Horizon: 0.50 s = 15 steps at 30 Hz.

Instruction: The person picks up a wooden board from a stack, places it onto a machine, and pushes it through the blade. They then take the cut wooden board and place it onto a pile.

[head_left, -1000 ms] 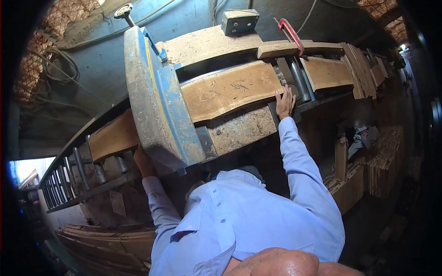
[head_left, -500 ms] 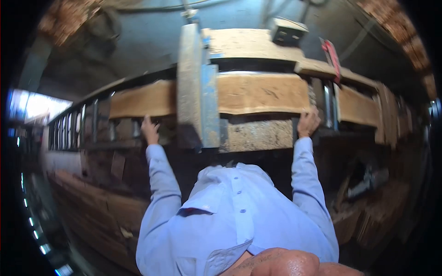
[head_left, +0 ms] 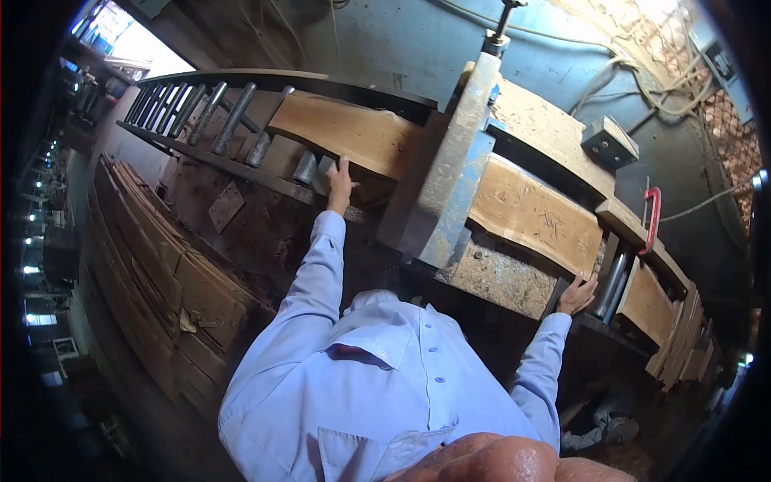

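Note:
A long wooden plank (head_left: 534, 217) lies on the machine bed, its near edge wavy and its top dotted with chips. On the other side of the blue-and-grey upright machine post (head_left: 458, 173), a plank section (head_left: 341, 128) lies in line with it; the post hides whether they are one piece. My left hand (head_left: 340, 186) is at the near edge of that left section, index finger stretched out against it, thumb apart. At the right plank's near right corner, my right hand (head_left: 577, 295) has its fingers bent onto the wood.
Metal rollers (head_left: 229, 128) run along the left bed. A dark switch box (head_left: 610, 143) and a red clamp (head_left: 652, 218) are behind the bed at right. Another board (head_left: 646, 305) lies farther right. Stacked planks (head_left: 161, 273) are at lower left. Cables hang on the back wall.
My view has tilted and turned, so the bed now slopes down to the right. Both hands remain at the plank edges; any small slide of the wood is hard to make out.

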### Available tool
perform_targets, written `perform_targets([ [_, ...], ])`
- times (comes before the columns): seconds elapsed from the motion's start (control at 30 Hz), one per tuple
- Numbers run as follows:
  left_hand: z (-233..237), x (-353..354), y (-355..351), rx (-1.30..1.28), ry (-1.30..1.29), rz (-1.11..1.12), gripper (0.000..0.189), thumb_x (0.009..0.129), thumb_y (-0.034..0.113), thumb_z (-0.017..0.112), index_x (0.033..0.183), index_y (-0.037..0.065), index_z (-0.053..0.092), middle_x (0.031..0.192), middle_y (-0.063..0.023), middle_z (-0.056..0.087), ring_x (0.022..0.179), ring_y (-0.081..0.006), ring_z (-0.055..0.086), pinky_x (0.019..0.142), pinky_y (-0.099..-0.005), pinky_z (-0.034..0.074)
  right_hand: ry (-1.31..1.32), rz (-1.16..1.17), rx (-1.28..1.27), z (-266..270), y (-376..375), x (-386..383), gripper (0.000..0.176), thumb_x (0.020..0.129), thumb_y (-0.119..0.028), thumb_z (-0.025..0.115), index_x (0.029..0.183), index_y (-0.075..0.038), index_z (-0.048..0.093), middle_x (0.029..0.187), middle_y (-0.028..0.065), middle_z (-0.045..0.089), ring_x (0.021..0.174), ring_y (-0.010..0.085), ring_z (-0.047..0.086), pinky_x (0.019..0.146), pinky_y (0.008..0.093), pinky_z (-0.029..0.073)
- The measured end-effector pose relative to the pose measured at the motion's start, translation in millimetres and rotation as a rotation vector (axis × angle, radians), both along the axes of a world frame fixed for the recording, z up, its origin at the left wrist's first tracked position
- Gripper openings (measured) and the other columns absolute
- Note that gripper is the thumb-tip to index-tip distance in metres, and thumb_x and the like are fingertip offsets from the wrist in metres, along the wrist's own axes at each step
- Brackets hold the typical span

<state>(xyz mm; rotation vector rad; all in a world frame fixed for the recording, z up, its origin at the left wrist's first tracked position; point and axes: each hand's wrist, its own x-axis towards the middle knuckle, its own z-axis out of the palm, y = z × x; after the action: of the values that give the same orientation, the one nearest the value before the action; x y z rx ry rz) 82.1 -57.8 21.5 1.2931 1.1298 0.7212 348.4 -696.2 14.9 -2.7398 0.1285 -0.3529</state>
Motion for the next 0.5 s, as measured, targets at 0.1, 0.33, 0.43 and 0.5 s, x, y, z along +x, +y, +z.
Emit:
perform_targets([
  [0.1,8,2,-6,0.037,0.008,0.024,0.062,0.096,0.045,0.058,0.119,-0.012,0.052,0.107,-0.0219,0.06,0.087,-0.0278,0.065,0.054,-0.0366,0.062,-0.013,0.009,0.0,0,0,0,0.068,0.1,-0.056,0.036,0.148,-0.008,0.038,0.154,0.0134,0.039,0.145,0.0291,0.03,0.119,0.0482,0.015],
  [0.33,14,0,-4,-0.007,-0.012,-0.06,0.058,0.092,0.041,0.066,0.111,-0.012,0.053,0.105,-0.0211,0.059,0.085,-0.0261,0.064,0.051,-0.0374,0.061,-0.075,0.047,0.008,6,0,2,0.062,0.098,-0.05,0.047,0.139,-0.003,0.047,0.14,0.0169,0.051,0.129,0.0387,0.046,0.108,0.0486,0.032],
  [0.43,11,2,-6,0.022,-0.009,-0.026,0.058,0.092,0.042,0.066,0.113,-0.01,0.053,0.106,-0.0214,0.059,0.087,-0.0292,0.064,0.055,-0.0416,0.062,-0.169,-0.005,0.427,1,7,-6,0.061,0.097,-0.044,0.056,0.133,0.004,0.05,0.134,0.0273,0.052,0.123,0.039,0.05,0.105,0.045,0.038],
  [0.5,9,3,-5,0.02,-0.034,-0.038,0.058,0.092,0.043,0.065,0.113,-0.009,0.054,0.107,-0.021,0.059,0.09,-0.0302,0.064,0.055,-0.0428,0.062,-0.286,0.03,0.902,-9,31,-22,0.053,0.099,-0.03,0.06,0.131,0.009,0.043,0.132,0.0222,0.053,0.123,0.0299,0.051,0.104,0.0396,0.041],
])
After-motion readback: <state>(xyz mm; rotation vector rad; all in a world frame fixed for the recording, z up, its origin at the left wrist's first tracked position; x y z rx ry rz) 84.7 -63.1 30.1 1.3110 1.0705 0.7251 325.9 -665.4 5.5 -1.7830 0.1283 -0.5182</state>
